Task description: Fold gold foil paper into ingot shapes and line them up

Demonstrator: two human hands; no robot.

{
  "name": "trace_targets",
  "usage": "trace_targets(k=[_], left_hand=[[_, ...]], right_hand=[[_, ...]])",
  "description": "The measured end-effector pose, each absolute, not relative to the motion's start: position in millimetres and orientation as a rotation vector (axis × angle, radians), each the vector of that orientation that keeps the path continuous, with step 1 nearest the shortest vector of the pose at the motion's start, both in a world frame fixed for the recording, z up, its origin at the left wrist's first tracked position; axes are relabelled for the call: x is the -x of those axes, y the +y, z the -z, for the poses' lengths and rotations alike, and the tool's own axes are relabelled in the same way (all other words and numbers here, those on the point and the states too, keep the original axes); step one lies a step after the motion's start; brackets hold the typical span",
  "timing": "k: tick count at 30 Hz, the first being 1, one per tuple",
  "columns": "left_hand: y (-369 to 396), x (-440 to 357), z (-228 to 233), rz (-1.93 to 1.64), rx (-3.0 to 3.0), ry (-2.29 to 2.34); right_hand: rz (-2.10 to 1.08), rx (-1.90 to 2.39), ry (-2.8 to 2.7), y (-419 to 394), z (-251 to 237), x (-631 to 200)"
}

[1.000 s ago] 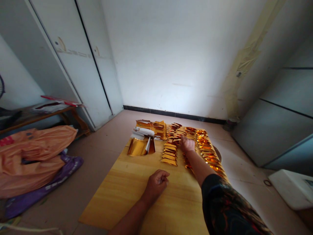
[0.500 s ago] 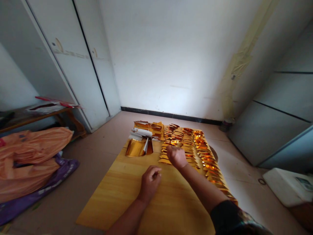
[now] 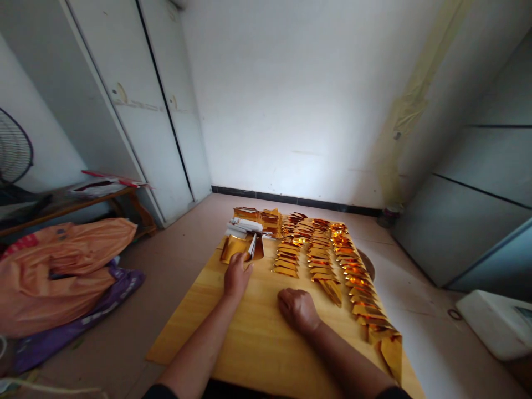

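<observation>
My left hand (image 3: 238,275) reaches to the near edge of a stack of gold foil sheets (image 3: 234,247). Its fingertips touch the foil and the thumb stands apart from them. Closer to me, my right hand (image 3: 300,310) is curled into a fist low over the wooden board, with nothing showing in it; its palm side is hidden. To the right, folded gold foil pieces lie overlapping in rows: a left row (image 3: 286,260), a middle row (image 3: 322,260) and a long right row (image 3: 357,288). White paper-like bundles (image 3: 245,225) lie behind the stack of sheets.
More gold bundles (image 3: 271,221) sit at the far edge of the wooden board (image 3: 249,349). Orange and purple bags (image 3: 66,260) lie on the left beside a wooden bench (image 3: 103,195). A white box (image 3: 494,324) stands on the floor at right. A fan (image 3: 14,147) shows at far left.
My left hand has moved forward and left to the gold sheets. My right hand has drawn back from the rows toward me. The view has shifted slightly left.
</observation>
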State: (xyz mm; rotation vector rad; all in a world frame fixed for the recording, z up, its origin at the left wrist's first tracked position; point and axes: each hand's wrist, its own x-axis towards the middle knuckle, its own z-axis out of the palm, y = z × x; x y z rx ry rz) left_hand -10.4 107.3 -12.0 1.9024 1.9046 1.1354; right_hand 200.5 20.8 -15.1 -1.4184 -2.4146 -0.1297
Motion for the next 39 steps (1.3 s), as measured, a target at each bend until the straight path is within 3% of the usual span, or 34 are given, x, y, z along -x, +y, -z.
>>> trace_targets(k=[8, 15, 39], left_hand=[[117.1, -2.6, -7.3, -0.611, -1.891, 2.165], [119.2, -7.2, -4.7, -0.385, -1.964, 2.230], [117.9, -4.2, -6.5, -0.543, -1.835, 2.300]], right_hand=[[0.129, 1.469, -2.420, 21.0, 15.4, -196.4], [0.103, 1.484, -2.436, 20.0, 11.3, -194.7], [0.096, 1.467, -2.398, 21.1, 13.5, -195.5]])
